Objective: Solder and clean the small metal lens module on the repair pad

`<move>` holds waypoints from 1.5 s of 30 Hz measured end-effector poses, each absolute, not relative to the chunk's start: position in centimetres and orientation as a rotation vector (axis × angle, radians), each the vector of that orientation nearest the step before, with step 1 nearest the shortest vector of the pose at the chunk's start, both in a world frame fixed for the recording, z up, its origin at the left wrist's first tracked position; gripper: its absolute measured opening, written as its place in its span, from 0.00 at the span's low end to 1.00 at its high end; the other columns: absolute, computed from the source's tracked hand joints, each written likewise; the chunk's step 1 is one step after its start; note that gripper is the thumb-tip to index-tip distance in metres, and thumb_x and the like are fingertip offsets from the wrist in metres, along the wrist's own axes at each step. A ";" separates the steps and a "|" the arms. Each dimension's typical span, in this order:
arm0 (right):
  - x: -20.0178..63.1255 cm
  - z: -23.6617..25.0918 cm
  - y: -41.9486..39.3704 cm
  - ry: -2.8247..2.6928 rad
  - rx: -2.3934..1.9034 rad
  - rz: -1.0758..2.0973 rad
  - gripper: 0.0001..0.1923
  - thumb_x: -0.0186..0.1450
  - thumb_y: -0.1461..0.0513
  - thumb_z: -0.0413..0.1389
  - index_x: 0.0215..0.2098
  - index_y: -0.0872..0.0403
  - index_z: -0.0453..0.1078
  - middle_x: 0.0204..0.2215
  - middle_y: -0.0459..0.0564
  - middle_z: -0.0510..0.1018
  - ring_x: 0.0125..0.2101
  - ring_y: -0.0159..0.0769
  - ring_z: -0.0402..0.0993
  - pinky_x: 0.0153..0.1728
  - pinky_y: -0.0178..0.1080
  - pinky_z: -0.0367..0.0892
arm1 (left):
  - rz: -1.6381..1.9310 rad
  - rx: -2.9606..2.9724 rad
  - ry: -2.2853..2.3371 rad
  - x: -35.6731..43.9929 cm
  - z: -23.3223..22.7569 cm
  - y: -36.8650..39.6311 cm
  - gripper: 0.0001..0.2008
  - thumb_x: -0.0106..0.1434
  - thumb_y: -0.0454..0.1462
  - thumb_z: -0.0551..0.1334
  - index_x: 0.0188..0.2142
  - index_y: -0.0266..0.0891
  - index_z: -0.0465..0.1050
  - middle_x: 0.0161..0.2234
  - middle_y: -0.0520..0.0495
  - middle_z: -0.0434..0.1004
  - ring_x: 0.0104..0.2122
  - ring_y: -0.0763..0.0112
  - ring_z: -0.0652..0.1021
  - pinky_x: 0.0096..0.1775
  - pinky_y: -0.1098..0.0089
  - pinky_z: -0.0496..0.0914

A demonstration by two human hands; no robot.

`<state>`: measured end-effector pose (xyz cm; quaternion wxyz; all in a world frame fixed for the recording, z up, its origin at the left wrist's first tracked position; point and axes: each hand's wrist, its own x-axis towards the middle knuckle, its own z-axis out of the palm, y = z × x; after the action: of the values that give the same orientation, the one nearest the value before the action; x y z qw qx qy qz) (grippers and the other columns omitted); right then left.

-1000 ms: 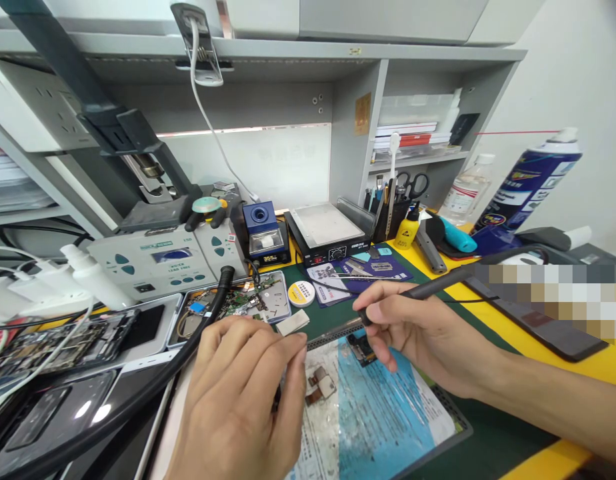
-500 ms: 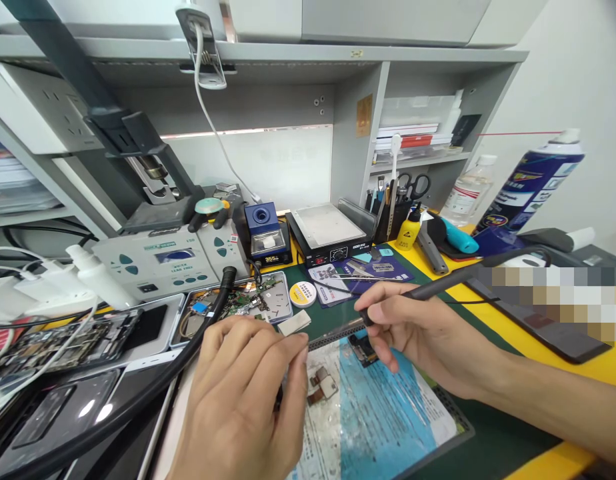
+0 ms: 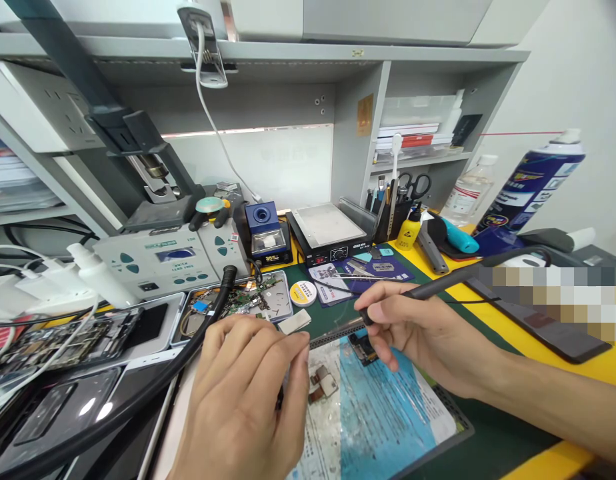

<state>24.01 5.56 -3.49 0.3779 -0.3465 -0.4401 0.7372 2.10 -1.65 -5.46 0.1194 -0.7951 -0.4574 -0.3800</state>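
My right hand [image 3: 418, 330] grips a black soldering iron [image 3: 431, 287] like a pen, its cord running off to the right. The tip is hard to make out. Under those fingers lies a small dark electronic part [image 3: 361, 350] on a blue-and-white sheet [image 3: 383, 417] with a grey perforated border. My left hand [image 3: 245, 393] is closed over the sheet's left side, thumb and fingers pressed together. A sliver of something dark shows between them, but what they hold is hidden. Just right of this hand is a small module with brown flex ribbon [image 3: 327, 385].
A thick black hose [image 3: 183, 353] crosses at left over phone parts. Behind stand a hot-air station [image 3: 163, 260], a blue iron stand [image 3: 263, 230], a hot plate [image 3: 328, 230] and a parts tray [image 3: 283, 300]. A yellow bottle [image 3: 409, 230] and spray can [image 3: 533, 180] are at right.
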 end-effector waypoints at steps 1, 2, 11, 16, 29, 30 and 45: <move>24.0 -3.5 5.5 -1.127 -0.884 1.884 0.02 0.60 0.65 0.61 0.32 0.56 0.77 0.21 0.45 0.75 0.17 0.30 0.73 0.17 0.29 0.68 | -1.111 -2.324 -1.340 2.1 -5.5 -1.6 0.10 0.62 0.26 0.65 0.43 0.35 0.74 0.33 0.48 0.75 0.36 0.67 0.72 0.44 0.58 0.67; 24.1 -3.5 5.5 -1.129 -0.882 1.885 0.02 0.60 0.65 0.61 0.32 0.56 0.77 0.21 0.45 0.75 0.17 0.30 0.73 0.17 0.29 0.68 | -1.110 -2.326 -1.338 2.1 -5.5 -1.6 0.10 0.62 0.26 0.65 0.43 0.35 0.74 0.33 0.48 0.75 0.36 0.68 0.72 0.44 0.58 0.67; 23.9 -3.6 5.6 -1.129 -0.898 1.871 0.02 0.59 0.65 0.62 0.31 0.56 0.77 0.21 0.45 0.75 0.17 0.30 0.73 0.17 0.30 0.68 | -1.106 -2.325 -1.341 2.1 -5.6 -1.7 0.10 0.63 0.26 0.64 0.42 0.36 0.73 0.32 0.49 0.75 0.36 0.68 0.71 0.44 0.58 0.66; 24.0 -3.6 5.6 -1.133 -0.896 1.870 0.02 0.59 0.65 0.62 0.31 0.56 0.77 0.21 0.45 0.75 0.17 0.30 0.73 0.17 0.30 0.68 | -1.116 -2.331 -1.335 2.0 -5.6 -1.7 0.10 0.62 0.26 0.64 0.42 0.36 0.73 0.32 0.49 0.75 0.36 0.68 0.72 0.44 0.58 0.66; 24.0 -3.5 5.5 -1.129 -0.884 1.881 0.03 0.61 0.66 0.60 0.31 0.56 0.78 0.21 0.45 0.75 0.17 0.29 0.73 0.17 0.29 0.68 | -1.102 -2.337 -1.329 2.1 -5.6 -1.6 0.10 0.62 0.25 0.64 0.42 0.35 0.73 0.33 0.47 0.75 0.37 0.66 0.72 0.44 0.57 0.66; 24.0 -3.5 5.5 -1.129 -0.884 1.883 0.03 0.60 0.66 0.60 0.31 0.56 0.77 0.21 0.45 0.75 0.17 0.29 0.73 0.17 0.29 0.68 | -1.103 -2.335 -1.326 2.1 -5.6 -1.5 0.10 0.62 0.25 0.64 0.42 0.35 0.73 0.33 0.47 0.75 0.37 0.66 0.72 0.44 0.57 0.66; 24.1 -3.7 5.5 -1.138 -0.888 1.874 0.03 0.60 0.66 0.61 0.32 0.56 0.78 0.21 0.45 0.75 0.18 0.30 0.74 0.17 0.29 0.69 | -1.138 -2.325 -1.334 2.1 -5.7 -1.5 0.09 0.63 0.26 0.64 0.42 0.36 0.73 0.33 0.49 0.76 0.36 0.69 0.72 0.45 0.59 0.65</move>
<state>24.13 5.55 -3.72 0.3783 -0.3476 -0.4454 0.7332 2.15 -1.47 -5.68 0.1145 -0.7932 -0.4551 -0.3882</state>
